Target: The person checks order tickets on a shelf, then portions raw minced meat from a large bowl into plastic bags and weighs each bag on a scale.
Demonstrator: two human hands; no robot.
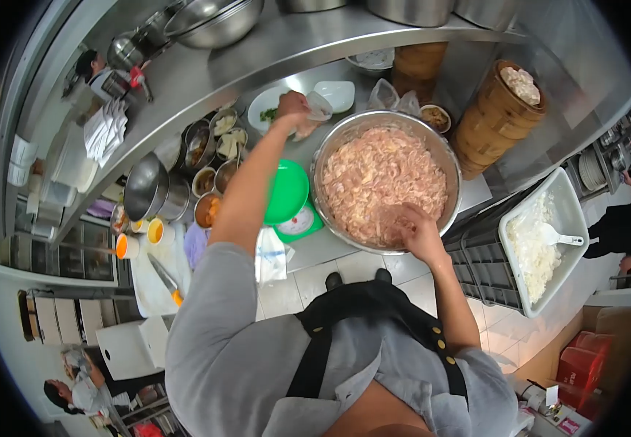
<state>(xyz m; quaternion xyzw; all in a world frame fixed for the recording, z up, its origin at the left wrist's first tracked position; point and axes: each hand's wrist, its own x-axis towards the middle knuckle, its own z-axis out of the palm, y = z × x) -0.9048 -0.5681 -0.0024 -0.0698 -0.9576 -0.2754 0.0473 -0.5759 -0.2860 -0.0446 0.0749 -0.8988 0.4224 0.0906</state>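
Note:
My left hand [294, 108] reaches to the back of the counter, its fingers closed on a clear plastic bag [318, 109] with something pale pink in its lower part. Beside it is a white dish [261, 102] with chopped greens. My right hand [419, 231] is at the near right side of a large steel bowl [317, 175] full of raw sliced meat [385, 175]. Its fingers are curled into the meat, and their tips are partly hidden. A green kitchen scale [286, 193] with a round pan stands left of the bowl.
Stacked bamboo steamers [494, 127] stand right of the bowl. A white tub [508, 240] of pale shreds with a scoop sits on black crates. Left are small bowls, a cutting board [148, 269] and a knife [164, 277]. A steel shelf [257, 62] overhangs the counter. Other people are nearby.

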